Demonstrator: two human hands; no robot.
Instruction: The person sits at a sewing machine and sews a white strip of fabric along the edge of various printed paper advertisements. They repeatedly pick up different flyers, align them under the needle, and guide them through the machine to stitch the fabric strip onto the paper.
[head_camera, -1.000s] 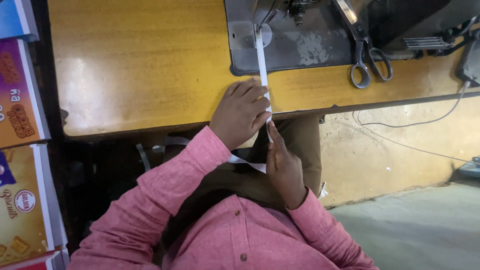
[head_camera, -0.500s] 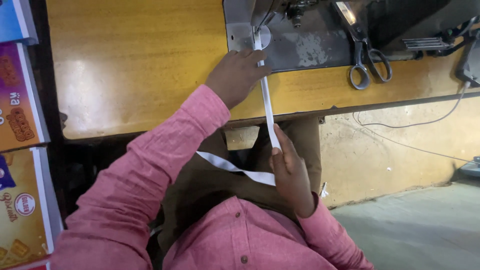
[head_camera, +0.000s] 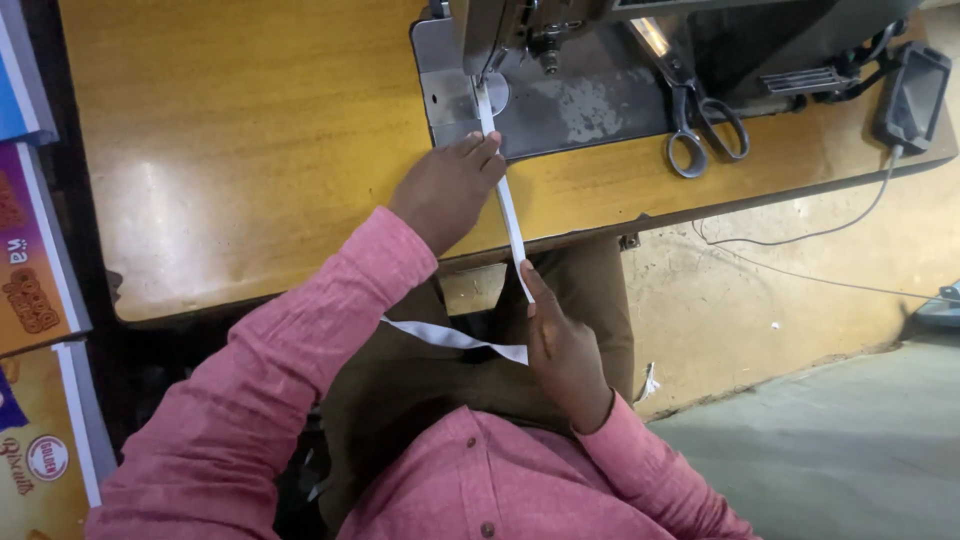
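Note:
A narrow white strip runs from under the sewing machine's needle area across the metal bed and off the table's front edge. My left hand lies flat on the table, fingertips pressing the strip just below the needle. My right hand is below the table edge over my lap, pinching the strip between thumb and fingers. The strip's loose tail trails leftward across my lap.
Scissors lie on the machine bed right of the needle. A black device with a cable sits at the table's right end. The yellow wooden tabletop spreads left. Printed cartons stand at the left edge.
My left hand has slid forward along the strip from the table's front edge toward the needle. My right hand has dropped lower, keeping the strip taut.

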